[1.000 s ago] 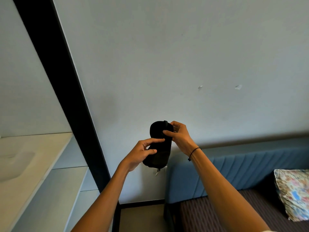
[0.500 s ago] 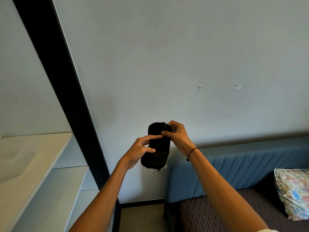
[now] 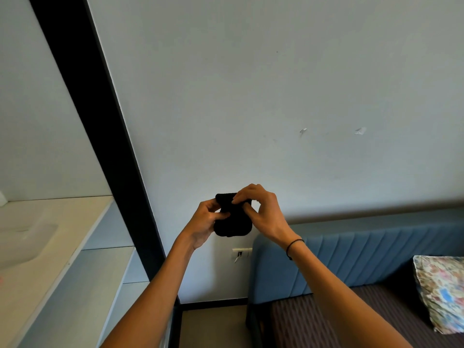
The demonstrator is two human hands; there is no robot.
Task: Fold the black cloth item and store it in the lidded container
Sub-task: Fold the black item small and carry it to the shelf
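A small black cloth item (image 3: 232,223) is held up in the air in front of the pale wall, bunched into a short, compact bundle. My left hand (image 3: 204,222) grips its left side, thumb across the front. My right hand (image 3: 261,212) pinches its upper right edge with the fingertips, a black band on that wrist. The cloth's middle is partly hidden by my fingers. A translucent lidded container (image 3: 22,243) lies on the white shelf at the far left, well away from both hands.
A white shelf unit (image 3: 75,259) stands at the left behind a black vertical post (image 3: 110,151). A blue padded headboard (image 3: 364,257) and a dark striped mattress fill the lower right, with a floral pillow (image 3: 442,292). A wall socket (image 3: 241,252) sits below my hands.
The black cloth was longer and upright; it is now folded down into a shorter bundle. My right hand has moved over its top and my left hand has closed in on its side.
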